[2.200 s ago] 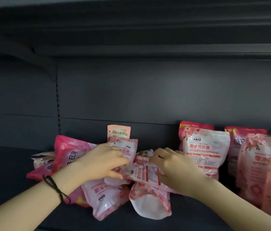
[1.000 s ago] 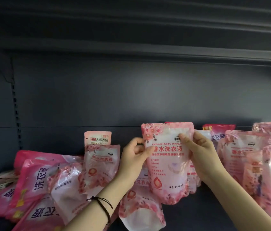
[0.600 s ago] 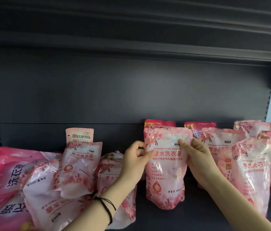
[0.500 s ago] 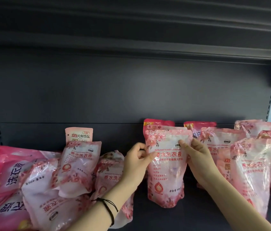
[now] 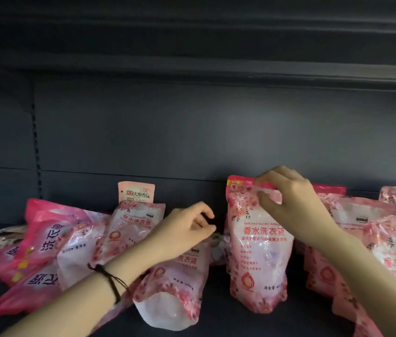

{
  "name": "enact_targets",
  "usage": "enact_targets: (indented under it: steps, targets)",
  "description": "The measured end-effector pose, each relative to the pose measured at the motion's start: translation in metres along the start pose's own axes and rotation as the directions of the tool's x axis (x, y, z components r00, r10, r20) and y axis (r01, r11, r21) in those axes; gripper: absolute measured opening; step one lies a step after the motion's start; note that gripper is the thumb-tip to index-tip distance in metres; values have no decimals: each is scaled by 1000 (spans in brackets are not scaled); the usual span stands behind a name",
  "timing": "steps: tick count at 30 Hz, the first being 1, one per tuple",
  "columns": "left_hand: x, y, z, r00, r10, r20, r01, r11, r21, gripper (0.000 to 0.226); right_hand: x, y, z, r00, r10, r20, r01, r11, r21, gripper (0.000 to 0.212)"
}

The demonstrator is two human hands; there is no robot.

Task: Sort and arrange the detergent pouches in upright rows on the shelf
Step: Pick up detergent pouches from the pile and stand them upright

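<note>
On the left part of the dark shelf (image 5: 216, 319) lies a heap of pouches (image 5: 75, 254), all fallen and crossing each other. On top of the heap is a deep pink pouch (image 5: 43, 229), which lies on its side so that its white print runs slanted. Behind the heap, against the back panel (image 5: 192, 130), a small sachet (image 5: 136, 193) stands upright. A pale pouch (image 5: 131, 224) leans just in front of it and covers its lower edge.

The left hand (image 5: 187, 229) comes in from the lower left, with a black cord (image 5: 109, 280) round the wrist. Its fingers are loosely curled and the thumb is near the forefinger, but nothing is held between them. It hangs over a fallen pouch (image 5: 175, 288), which lies with its white bottom toward the camera. Whether the hand touches this pouch, I cannot tell.

Just to the right stands the upright pouch (image 5: 260, 259), pale pink with red print, its base on the shelf. The right hand (image 5: 292, 198) pinches its top edge between the thumb and the fingers. Close behind it a darker pouch (image 5: 237, 182) shows only its top.

Further right are the standing pouches (image 5: 357, 215), in upright rows one behind the other, partly hidden by the right forearm.
</note>
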State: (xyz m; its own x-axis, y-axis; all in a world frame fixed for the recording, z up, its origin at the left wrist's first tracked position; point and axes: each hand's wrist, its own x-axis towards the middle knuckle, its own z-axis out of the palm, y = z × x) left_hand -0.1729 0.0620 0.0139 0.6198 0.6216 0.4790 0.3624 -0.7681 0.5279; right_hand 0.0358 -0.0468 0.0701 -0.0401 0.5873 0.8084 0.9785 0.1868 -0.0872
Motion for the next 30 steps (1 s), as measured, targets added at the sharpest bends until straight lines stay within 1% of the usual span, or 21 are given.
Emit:
enact_targets:
  steps: [1,2,3,4,5,6,8,10,13,16,18,20,22,24,26,28,30]
  targets:
    - [-3,-4,-12,999,35,21,-38,985,168,19,3,-6,-1,995,-78,55,81,995,-57,21]
    - [-5,-8,-24,996,74,46,-85,934,348,20,5,-14,0,982,-150,111,162,981,-106,20]
    - [-5,-13,-33,991,114,72,-135,853,504,21,9,-21,1,962,-216,167,239,962,-132,20]
    - [-5,-18,-41,984,146,101,-177,769,614,23,12,-29,3,936,-275,221,309,941,-136,20]
    - [-4,-23,-47,977,161,136,-211,704,678,25,15,-37,6,905,-325,275,367,922,-120,20]
    - [-3,-29,-52,972,160,173,-236,672,702,27,18,-44,10,872,-363,328,412,907,-91,20]
    - [-2,-39,-58,964,135,231,-260,673,692,28,21,-55,21,817,-400,416,458,888,-46,22]
    - [-1,-48,-61,957,135,257,-279,669,689,27,23,-63,36,790,-402,463,471,881,-38,21]
    - [4,-64,-63,947,170,273,-318,630,708,30,27,-73,59,762,-384,522,490,869,-75,18]
    - [13,-81,-68,938,170,303,-345,553,758,32,35,-80,86,741,-324,588,511,840,-182,22]
    - [20,-92,-73,934,167,317,-357,498,790,31,42,-82,107,738,-245,629,529,789,-312,26]
    - [28,-104,-76,924,166,343,-380,472,795,35,49,-81,126,737,-164,655,537,731,-422,30]
    - [35,-117,-75,918,158,364,-393,493,776,42,55,-76,143,745,-97,660,520,705,-483,35]
    - [40,-130,-71,917,112,384,-373,584,721,48,58,-69,159,756,-33,654,476,714,-513,37]
    - [44,-140,-66,906,56,419,-341,683,646,49,56,-62,174,748,27,663,426,746,-512,35]
    - [47,-146,-62,895,17,446,-311,741,596,49,51,-58,189,713,94,695,385,776,-500,33]
    - [49,-148,-58,895,4,447,-292,762,578,49,45,-54,203,649,161,744,355,801,-483,34]
